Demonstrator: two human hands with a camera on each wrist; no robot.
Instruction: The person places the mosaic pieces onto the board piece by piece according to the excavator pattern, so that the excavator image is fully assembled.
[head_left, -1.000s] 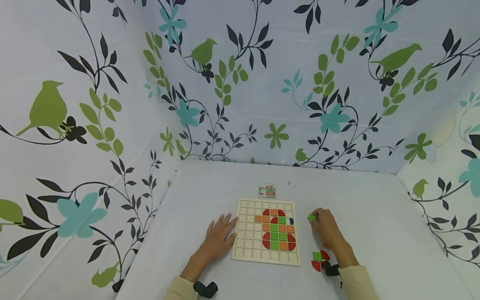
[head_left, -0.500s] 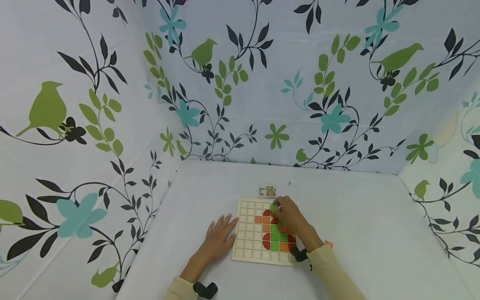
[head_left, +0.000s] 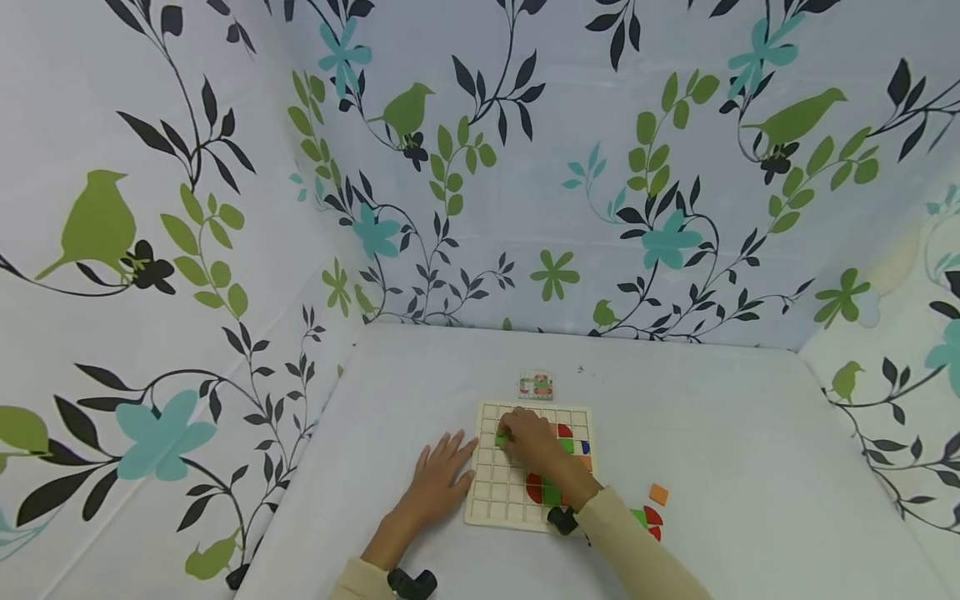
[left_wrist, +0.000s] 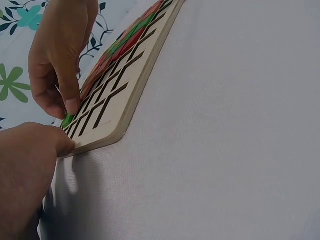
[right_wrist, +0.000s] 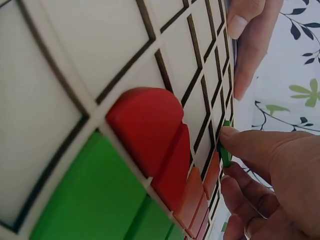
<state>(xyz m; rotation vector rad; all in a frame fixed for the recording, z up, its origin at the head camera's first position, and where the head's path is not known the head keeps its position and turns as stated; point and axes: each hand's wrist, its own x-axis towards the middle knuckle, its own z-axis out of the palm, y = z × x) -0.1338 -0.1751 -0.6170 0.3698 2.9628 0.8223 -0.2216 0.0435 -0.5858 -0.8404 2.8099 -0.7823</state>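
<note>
A wooden grid board lies on the white table, with red, green and orange tiles set in its right-hand part. My right hand is over the left part of the grid, pinching a small green tile between thumb and fingertips. In the right wrist view, the tile stands tilted at the grid cells beside an orange tile. My left hand lies flat on the table with fingers spread, its fingertips touching the board's left edge. The right hand and forearm hide some of the set tiles.
Right of the board lie a loose orange tile, a green tile and red quarter-round tiles, partly behind the right sleeve. A small pattern card lies beyond the board. Patterned cloth walls the table's back and sides.
My right hand has carried the green tile from right of the board, across its top, to the grid's left part. The left hand has stayed in place.
</note>
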